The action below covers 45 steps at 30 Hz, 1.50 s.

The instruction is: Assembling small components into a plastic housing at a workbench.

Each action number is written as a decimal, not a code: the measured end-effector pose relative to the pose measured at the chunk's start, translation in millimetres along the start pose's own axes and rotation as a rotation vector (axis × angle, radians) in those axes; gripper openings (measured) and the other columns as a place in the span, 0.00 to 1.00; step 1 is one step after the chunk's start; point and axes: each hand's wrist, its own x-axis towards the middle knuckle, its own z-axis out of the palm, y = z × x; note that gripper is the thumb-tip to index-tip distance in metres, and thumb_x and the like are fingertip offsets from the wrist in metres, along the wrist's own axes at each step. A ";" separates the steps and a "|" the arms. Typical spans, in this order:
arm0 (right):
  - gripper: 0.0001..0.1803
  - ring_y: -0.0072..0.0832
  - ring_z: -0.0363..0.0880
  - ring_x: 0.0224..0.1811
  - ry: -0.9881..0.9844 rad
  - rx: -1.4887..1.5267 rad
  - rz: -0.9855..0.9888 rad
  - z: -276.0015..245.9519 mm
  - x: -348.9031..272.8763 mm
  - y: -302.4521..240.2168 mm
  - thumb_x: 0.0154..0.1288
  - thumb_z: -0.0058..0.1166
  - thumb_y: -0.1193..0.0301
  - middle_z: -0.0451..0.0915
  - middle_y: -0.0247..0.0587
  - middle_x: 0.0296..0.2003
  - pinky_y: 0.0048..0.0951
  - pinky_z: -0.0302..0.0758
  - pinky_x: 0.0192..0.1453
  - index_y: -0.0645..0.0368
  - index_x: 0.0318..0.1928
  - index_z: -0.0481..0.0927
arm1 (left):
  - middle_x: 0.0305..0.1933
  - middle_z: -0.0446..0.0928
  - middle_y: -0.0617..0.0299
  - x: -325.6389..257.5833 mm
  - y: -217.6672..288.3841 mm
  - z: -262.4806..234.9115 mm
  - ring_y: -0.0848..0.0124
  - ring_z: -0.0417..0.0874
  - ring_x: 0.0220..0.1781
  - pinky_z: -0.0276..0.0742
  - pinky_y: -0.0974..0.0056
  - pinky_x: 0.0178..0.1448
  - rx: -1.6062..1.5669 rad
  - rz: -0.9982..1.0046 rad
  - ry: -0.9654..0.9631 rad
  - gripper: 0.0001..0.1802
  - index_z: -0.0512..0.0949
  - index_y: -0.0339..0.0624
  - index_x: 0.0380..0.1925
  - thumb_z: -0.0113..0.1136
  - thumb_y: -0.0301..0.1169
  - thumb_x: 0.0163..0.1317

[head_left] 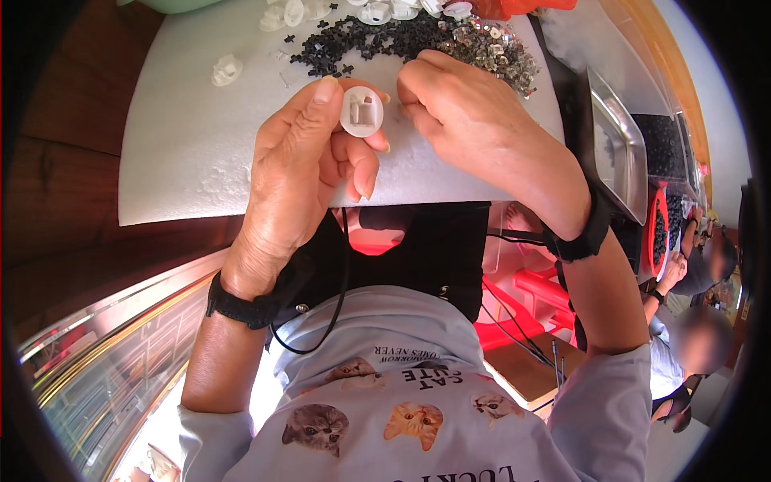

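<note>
Left hand point(301, 161) pinching small round white plastic cap point(361, 111) above white foam board point(185, 136); right hand point(466, 120) curled narrow just beside cap, contents hidden; metal tray point(618, 153) at right, contents unclear; black pieces point(361, 44) heaped loose beyond.

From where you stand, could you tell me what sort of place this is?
Probably a small-parts assembly workshop. The left hand holds a white round plastic part over a white foam board heaped with small black pieces, and a co-worker sits nearby.

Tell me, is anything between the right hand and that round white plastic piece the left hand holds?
Nothing visible. The left hand pinches the round white cap above the white foam board; the right hand sits just beside it, a bare gap between.
</note>
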 end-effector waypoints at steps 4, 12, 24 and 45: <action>0.03 0.48 0.79 0.38 -0.013 0.009 0.001 -0.1 -4.8 1.3 0.56 0.51 0.77 0.77 0.48 0.34 0.44 0.75 0.40 0.63 0.32 0.74 | 0.29 0.75 0.57 0.4 -0.6 1.4 0.75 0.72 0.19 0.68 0.72 0.23 0.005 0.008 -0.007 0.25 0.73 0.31 0.46 0.41 0.46 0.73; 0.05 0.51 0.76 0.38 0.073 0.112 -0.013 6.0 -5.4 8.2 0.57 0.51 0.74 0.77 0.49 0.33 0.45 0.73 0.41 0.63 0.31 0.75 | 0.29 0.75 0.58 1.1 -0.7 1.0 0.76 0.72 0.19 0.67 0.73 0.23 0.013 -0.008 0.004 0.24 0.74 0.32 0.45 0.41 0.45 0.73; 0.10 0.13 0.66 0.23 -0.093 0.981 0.391 -29.1 -23.3 11.2 0.63 0.55 0.67 0.69 0.24 0.21 0.19 0.61 0.25 0.62 0.35 0.79 | 0.28 0.74 0.58 -1.4 4.1 5.6 0.78 0.66 0.16 0.60 0.75 0.20 0.038 -0.026 -0.001 0.24 0.72 0.31 0.50 0.39 0.43 0.73; 0.03 0.12 0.65 0.26 0.108 0.713 -0.031 -18.8 -4.8 -26.6 0.65 0.52 0.78 0.70 0.27 0.24 0.21 0.64 0.28 0.63 0.33 0.73 | 0.16 0.72 0.57 0.9 15.8 4.3 0.77 0.62 0.07 0.54 0.73 0.10 0.115 -0.198 0.051 0.32 0.74 0.34 0.20 0.45 0.53 0.69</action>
